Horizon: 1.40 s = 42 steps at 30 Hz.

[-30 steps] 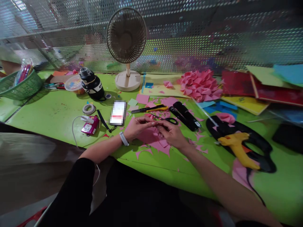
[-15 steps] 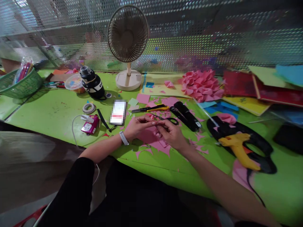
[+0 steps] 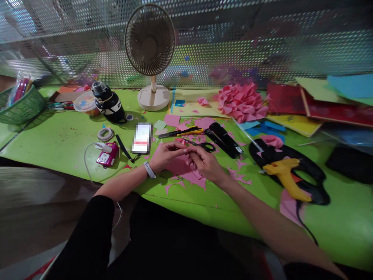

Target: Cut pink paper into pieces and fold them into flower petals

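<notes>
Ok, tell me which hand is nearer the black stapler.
Right. The right hand is on the near side of the stapler, slightly left; the left hand is farther off to its left.

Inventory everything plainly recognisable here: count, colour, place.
Mesh: one, grey, back
Table: one, green, centre
Fan: one, beige, back
Basket: one, green, left
Tub: one, clear, left
Bottle: one, black, left
Tape: one, white, left
Adapter: one, magenta, left
Phone: one, white screen, centre
Cutter: one, black/yellow, centre
Scissors: one, black, centre
Stapler: one, black, right of centre
Scraps: many, pink, centre
Paper flower: one, pink, back
Glue gun: one, yellow, right
Left hand: one, bare, centre
Right hand: one, bare, centre
</notes>
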Available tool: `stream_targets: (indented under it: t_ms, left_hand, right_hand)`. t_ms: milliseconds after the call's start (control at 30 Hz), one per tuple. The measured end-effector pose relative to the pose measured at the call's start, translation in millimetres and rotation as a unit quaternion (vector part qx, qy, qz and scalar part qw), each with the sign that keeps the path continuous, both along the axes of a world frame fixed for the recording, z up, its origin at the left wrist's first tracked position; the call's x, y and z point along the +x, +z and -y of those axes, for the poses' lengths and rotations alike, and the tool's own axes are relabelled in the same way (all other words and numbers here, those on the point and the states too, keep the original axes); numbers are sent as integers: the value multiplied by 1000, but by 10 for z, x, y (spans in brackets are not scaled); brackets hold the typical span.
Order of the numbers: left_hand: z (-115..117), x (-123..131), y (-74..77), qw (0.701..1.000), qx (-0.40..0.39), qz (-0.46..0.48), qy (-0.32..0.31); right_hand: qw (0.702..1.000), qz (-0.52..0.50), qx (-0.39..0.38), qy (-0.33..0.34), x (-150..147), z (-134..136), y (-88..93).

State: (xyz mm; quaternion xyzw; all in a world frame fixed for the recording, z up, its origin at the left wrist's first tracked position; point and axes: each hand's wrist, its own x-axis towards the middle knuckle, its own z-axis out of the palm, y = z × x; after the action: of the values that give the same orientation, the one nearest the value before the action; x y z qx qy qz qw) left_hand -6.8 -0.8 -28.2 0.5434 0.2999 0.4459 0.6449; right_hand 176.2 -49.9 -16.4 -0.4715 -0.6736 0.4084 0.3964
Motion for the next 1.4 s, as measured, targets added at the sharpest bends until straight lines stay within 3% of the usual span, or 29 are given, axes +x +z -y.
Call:
stream_targets:
  t_ms: [267,633,867,1033,1133,1233,1300,1400]
  left_hand:
    - [-18,-9,-10,1000,6,-1,-26]
    - [-20,2,1,1000,7,15,6]
    - [-45,17,50,999,-26,41,14]
    - [-179,-39,89,995,-9,70,65]
    - [-232,-85,83,995,42,32,84]
    - [-231,-105,75,980,173,-43,88]
    - [-215,-106,79,959,259,-84,83]
    - [-193,-107,98,935,327,-120,65]
  right_hand:
    - [999,-8,-13,49,67,-54,-22]
    - [999,6,30,-10,5,-3,4]
    - [1000,-4,5,13,-6,-8,-12]
    - [999,35,23,-5,36,-52,-2]
    - [997,27,43,-57,86,-84,14]
    - [992,13,91,-91,125,-98,40]
    - [983,42,155,-88,139,-101,54]
    - [955,113,267,-67,145,-104,60]
